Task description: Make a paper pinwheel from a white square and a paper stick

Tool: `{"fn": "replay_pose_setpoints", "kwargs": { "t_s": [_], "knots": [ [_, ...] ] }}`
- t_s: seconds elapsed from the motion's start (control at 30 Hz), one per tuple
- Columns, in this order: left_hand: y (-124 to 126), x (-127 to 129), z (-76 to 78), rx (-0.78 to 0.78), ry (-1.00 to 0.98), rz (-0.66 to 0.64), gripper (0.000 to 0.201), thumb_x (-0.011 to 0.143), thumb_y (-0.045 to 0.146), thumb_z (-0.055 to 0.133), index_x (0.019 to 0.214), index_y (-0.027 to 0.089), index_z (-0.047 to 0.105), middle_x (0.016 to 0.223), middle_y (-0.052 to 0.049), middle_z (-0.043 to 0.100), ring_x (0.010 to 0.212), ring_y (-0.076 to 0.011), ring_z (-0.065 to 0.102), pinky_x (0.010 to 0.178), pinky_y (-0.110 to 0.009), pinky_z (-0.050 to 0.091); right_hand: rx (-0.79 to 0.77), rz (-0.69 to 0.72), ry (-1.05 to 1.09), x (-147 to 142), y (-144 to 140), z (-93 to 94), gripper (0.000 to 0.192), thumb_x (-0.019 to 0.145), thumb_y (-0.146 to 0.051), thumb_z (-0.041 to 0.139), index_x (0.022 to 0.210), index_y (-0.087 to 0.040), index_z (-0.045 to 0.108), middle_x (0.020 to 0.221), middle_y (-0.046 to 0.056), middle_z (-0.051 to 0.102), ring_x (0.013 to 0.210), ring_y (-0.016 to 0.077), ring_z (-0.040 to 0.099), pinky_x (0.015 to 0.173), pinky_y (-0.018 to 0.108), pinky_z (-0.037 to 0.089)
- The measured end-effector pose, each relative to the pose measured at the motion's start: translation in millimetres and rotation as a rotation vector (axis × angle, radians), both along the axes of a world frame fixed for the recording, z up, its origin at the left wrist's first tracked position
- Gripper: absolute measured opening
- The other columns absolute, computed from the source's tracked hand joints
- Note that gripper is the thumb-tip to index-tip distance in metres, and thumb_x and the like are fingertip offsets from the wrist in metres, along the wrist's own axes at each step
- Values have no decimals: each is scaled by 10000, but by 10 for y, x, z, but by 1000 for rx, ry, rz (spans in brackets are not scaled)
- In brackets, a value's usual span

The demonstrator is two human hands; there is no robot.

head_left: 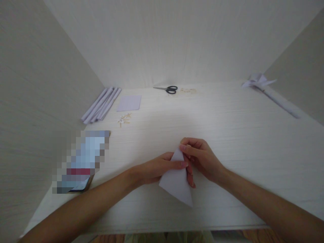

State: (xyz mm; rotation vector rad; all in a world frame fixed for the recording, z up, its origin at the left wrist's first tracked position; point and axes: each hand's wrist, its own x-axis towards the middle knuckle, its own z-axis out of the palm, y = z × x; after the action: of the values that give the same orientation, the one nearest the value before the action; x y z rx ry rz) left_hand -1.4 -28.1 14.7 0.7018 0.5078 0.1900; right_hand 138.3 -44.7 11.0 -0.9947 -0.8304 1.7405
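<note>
A pale triangular piece of folded paper (176, 184) is held over the near middle of the table, its narrow tip pointing away from me. My left hand (164, 167) grips it from the left, thumb across the front and fingers behind. At the tip, my right hand (201, 155) pinches the paper between thumb and index finger. The layers behind the front face are hidden.
Rolled paper tubes (101, 105), a square paper stack (129, 103) and small cotton-tipped sticks (124, 119) lie left. A blurred phone (86, 158) is nearer. Scissors (167, 89) and tan bits (187, 90) lie at the back; a paper pinwheel-like piece (275, 98) lies right.
</note>
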Motion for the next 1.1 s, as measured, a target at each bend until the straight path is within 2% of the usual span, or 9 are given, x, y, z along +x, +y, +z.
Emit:
{"fn": "replay_pose_setpoints", "kwargs": {
  "t_s": [0.1,0.37,0.5,0.63,0.8,0.87,0.97,1.03,1.1],
  "knots": [
    [-12,5,9,7,17,10,181,706,292,582,687,113,598,635,-45,651,620,-139,618,604,-236,463,35,37,-34,-7,-22,25,170,696,-259,599,581,-160,523,338,-64,492,237,72,426,256,169,317],
    [-38,11,-10,86,70,15,188,721,315,566,709,132,605,670,-41,654,632,-133,610,622,-234,457,92,17,-130,6,-41,55,188,720,-268,575,586,-163,495,351,-74,484,225,64,437,230,141,317],
    [-35,13,-31,184,118,57,319,769,399,479,692,122,618,643,-54,639,565,-111,572,551,-204,430,82,60,-74,16,-46,33,187,742,-300,553,623,-187,465,332,-92,450,206,99,439,190,167,315],
    [-26,13,6,333,186,89,434,786,447,426,672,96,656,599,-53,603,464,-63,486,451,-162,358,131,-25,-113,11,-36,22,213,695,-280,609,582,-182,457,344,-100,423,203,70,400,187,155,283],
    [-29,11,24,359,210,107,466,781,472,415,676,101,677,560,-51,583,445,-72,475,425,-171,338,100,-14,-160,-6,-17,9,219,708,-303,591,574,-176,473,342,-99,398,209,59,371,205,165,236],
    [-27,12,-9,364,237,179,472,774,478,420,658,99,677,532,-49,567,434,-75,460,415,-176,322,129,-26,-181,-7,-5,4,210,735,-320,560,602,-176,484,354,-99,381,238,48,356,244,168,237],
    [-9,15,-57,396,291,440,412,749,471,470,723,115,676,514,-26,544,425,-72,423,409,-179,304,211,-107,-269,-2,15,-2,191,717,-325,585,654,-177,482,492,-71,453,410,48,438,376,169,334],
    [12,17,-66,423,268,627,352,740,448,500,805,146,669,592,-19,567,475,-75,440,444,-180,335,245,-139,-350,2,21,-8,215,685,-333,618,693,-184,463,648,-35,521,567,70,497,478,184,389],
    [37,20,-61,452,206,759,305,747,419,507,852,178,661,708,-15,583,565,-80,476,510,-180,376,257,-107,-422,2,17,-17,258,665,-355,631,733,-197,438,741,-12,542,628,92,511,516,208,408]
  ]
}}
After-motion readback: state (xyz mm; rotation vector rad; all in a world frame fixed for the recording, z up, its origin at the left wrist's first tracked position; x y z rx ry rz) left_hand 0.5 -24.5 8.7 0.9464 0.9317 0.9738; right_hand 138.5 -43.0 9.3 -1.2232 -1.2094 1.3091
